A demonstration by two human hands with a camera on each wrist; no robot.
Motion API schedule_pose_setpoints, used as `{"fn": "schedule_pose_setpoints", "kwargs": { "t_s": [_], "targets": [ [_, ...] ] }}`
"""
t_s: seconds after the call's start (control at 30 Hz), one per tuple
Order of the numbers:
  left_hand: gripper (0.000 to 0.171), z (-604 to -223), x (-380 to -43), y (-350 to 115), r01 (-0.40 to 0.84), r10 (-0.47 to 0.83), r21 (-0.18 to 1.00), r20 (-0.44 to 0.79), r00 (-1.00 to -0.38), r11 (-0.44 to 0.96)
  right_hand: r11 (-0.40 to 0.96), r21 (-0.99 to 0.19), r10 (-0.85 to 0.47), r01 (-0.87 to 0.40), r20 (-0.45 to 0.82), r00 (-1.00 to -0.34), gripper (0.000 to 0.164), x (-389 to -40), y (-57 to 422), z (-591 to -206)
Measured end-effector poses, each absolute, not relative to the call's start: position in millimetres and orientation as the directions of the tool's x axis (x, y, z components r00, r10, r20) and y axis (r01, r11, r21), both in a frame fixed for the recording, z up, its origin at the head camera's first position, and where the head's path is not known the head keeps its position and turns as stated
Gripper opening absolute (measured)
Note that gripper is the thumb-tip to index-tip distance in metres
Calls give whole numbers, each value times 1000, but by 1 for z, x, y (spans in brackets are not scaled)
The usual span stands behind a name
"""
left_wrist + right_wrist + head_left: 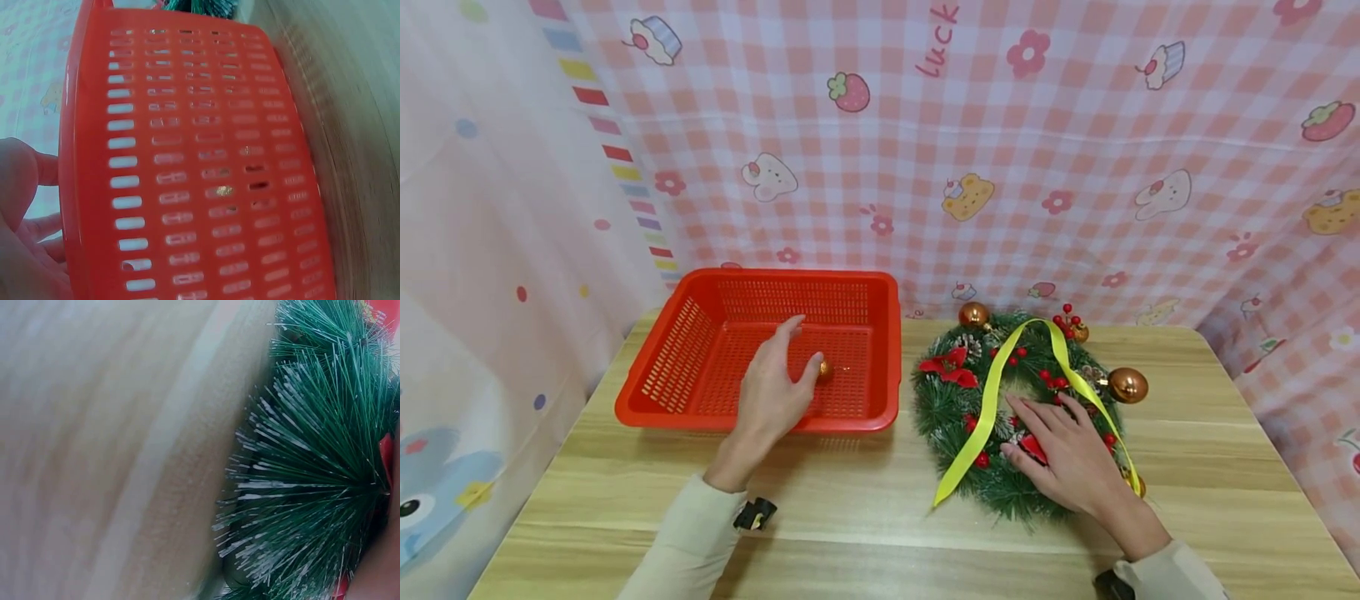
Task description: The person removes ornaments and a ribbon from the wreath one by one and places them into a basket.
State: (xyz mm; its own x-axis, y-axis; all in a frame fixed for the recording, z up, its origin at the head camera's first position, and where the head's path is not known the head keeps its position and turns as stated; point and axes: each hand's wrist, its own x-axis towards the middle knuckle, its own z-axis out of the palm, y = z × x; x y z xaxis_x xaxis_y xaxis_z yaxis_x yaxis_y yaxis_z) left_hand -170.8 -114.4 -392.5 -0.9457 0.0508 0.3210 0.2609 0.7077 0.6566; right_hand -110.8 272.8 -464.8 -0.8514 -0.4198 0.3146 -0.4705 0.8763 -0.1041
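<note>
My left hand (772, 387) reaches over the front rim of a red plastic basket (891, 350), thumb and fingers spread apart. Close to the thumb, a small round gold ornament (825, 370) lies inside; in the left wrist view only a glint of gold shows through the slots. A green Christmas wreath (936, 417) lies flat to the right, and my right hand (1067, 454) rests on its front part with fingers extended. Beside the right thumb is a red decoration (1033, 448), partly hidden. A yellow ribbon (992, 392) loops loosely across the wreath.
Copper-coloured balls (1128, 385), red berries (1053, 380) and a red flower (950, 367) sit around the wreath. Everything stands on a light wooden table (865, 533). Behind it hangs a pink checked curtain (895, 167).
</note>
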Motion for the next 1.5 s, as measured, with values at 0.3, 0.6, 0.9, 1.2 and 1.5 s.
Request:
{"fn": "schedule_pose_setpoints", "kwargs": {
  "t_s": [0.3, 0.6, 0.9, 1.2, 1.5],
  "targets": [
    [56, -395, -163, -89, 312, 162, 612, 288, -944, 726, 875, -107, -426, -472, 291, -857, 67, -113, 268, -464],
    [62, -404, -156, -50, 321, 294, 546, 140, -946, 774, 866, -121, -446, -486, 257, -858, 67, -114, 264, -465],
    [69, -416, -156, -42, 276, 289, 462, 45, -956, 843, 828, -115, -510, -548, 251, -823, 68, -110, 271, -468],
    [72, -414, -158, -37, 283, 298, 433, 34, -954, 856, 788, -100, -573, -608, 240, -783, 70, -114, 291, -456],
    [72, -411, -161, -32, 280, 306, 426, 8, -952, 860, 886, -153, -379, -438, 305, -874, 73, -101, 265, -433]
  ]
}}
